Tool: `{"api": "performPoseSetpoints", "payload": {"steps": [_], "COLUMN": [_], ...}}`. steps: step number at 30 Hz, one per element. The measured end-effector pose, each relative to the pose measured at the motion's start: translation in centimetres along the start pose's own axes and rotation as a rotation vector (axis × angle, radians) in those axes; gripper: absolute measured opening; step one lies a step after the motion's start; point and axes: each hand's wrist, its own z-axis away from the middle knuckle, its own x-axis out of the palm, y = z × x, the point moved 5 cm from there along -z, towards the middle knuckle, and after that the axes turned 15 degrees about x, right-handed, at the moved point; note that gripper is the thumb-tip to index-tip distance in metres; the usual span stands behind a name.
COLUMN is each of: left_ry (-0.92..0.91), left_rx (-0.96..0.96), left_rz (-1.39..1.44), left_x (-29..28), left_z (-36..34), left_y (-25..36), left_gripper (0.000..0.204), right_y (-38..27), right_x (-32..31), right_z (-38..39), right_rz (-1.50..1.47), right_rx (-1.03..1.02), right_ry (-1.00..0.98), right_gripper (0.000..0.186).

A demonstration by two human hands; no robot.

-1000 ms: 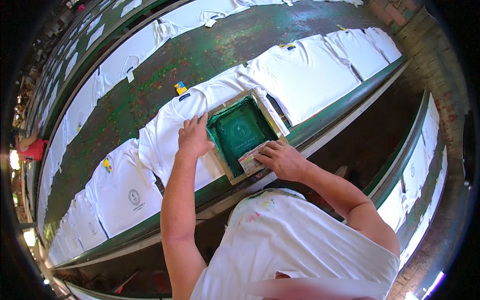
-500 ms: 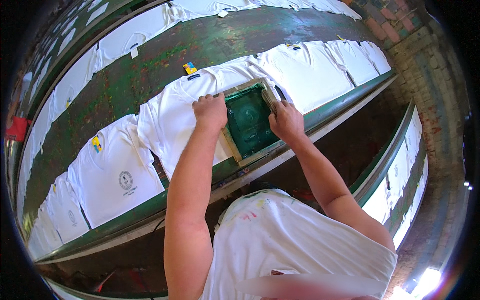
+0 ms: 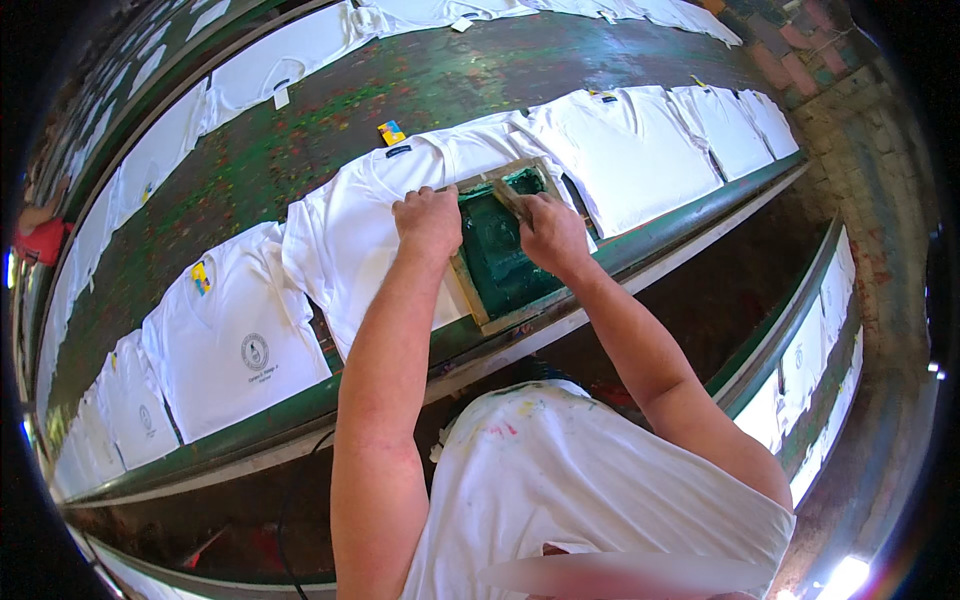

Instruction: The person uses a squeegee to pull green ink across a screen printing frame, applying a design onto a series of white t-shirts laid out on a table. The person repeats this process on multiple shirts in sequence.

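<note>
A wooden screen-printing frame (image 3: 467, 289) with a dark green mesh (image 3: 500, 285) lies on a white T-shirt (image 3: 345, 235), covering its right part. My left hand (image 3: 430, 220) is closed on the frame's far left corner. In my right hand (image 3: 556, 238) is a squeegee (image 3: 511, 197), tilted over the far half of the mesh. Wet green ink (image 3: 536, 182) shows along the frame's far inner edge. Fingers of my right hand wrap round the squeegee's near end. The shirt directly under the frame is hidden.
Left of the frame lies a shirt with a dark round print (image 3: 225, 330); plain shirts (image 3: 625, 150) lie to the right. All rest along a long green-stained table (image 3: 300, 150). Another shirt-covered table (image 3: 800, 350) stands at the right. A person in red (image 3: 40, 240) is at the far left.
My right hand has carried the squeegee leftward, from the frame's right side toward the middle of the mesh. My left hand keeps its hold on the corner.
</note>
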Motion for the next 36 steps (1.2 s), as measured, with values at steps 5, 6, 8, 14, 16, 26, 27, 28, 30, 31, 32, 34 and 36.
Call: {"api": "performPoseSetpoints", "payload": {"steps": [5,6,8,14,16,26,27,28,30,31,32,34,36], "left_ry": [0.052,0.061,0.072,0.071,0.08,0.064,0.059,0.061,0.066,0.066,0.069,0.065,0.067], "left_rx": [0.007,-0.003,-0.028,-0.05,-0.072,-0.169,-0.171,-0.166,-0.151,-0.142,-0.134,-0.133,-0.133], "left_rz": [-0.006,0.021,0.052,0.1,0.145,0.104,0.112,0.119,0.131,0.138,0.141,0.136,0.133], "left_x": [0.6,0.8,1.1,1.2,1.2,1.4,1.4,1.4,1.2,1.2,1.1,1.1,1.1], "left_z": [0.3,0.3,0.3,0.7,0.8,0.6,0.6,0.6,0.6,0.6,0.6,0.6,0.6], "left_y": [-0.4,-0.6,-0.8,-0.7,-0.7,0.1,0.1,0.1,0.0,0.0,-0.1,-0.1,0.0], "left_gripper": [0.095,0.095,0.097,0.104,0.11,0.114,0.114,0.114,0.114,0.113,0.113,0.112,0.111], "right_y": [0.0,0.5,1.7,4.7,4.9,1.8,2.0,2.3,2.8,3.2,3.5,4.1,4.7], "right_x": [-0.1,-0.7,-1.8,-3.7,-3.0,0.5,0.4,0.2,-0.7,-1.1,-1.6,-2.4,-3.3], "right_z": [0.5,1.0,2.1,2.5,-0.3,-9.3,-8.7,-7.9,-5.7,-4.4,-3.0,-0.4,1.6], "right_rz": [0.098,0.104,0.107,0.03,0.0,-0.061,-0.052,-0.04,-0.026,-0.015,-0.018,0.0,-0.052], "right_rx": [-0.409,-0.505,-0.668,-0.916,-0.909,-0.705,-0.71,-0.712,-0.795,-0.836,-0.851,-0.881,-0.887], "right_ry": [-0.193,-0.235,-0.316,-0.534,-0.63,-0.398,-0.421,-0.444,-0.451,-0.451,-0.44,-0.43,-0.481], "right_gripper": [0.032,0.033,0.036,0.046,0.044,0.041,0.042,0.042,0.043,0.044,0.044,0.044,0.045]}}
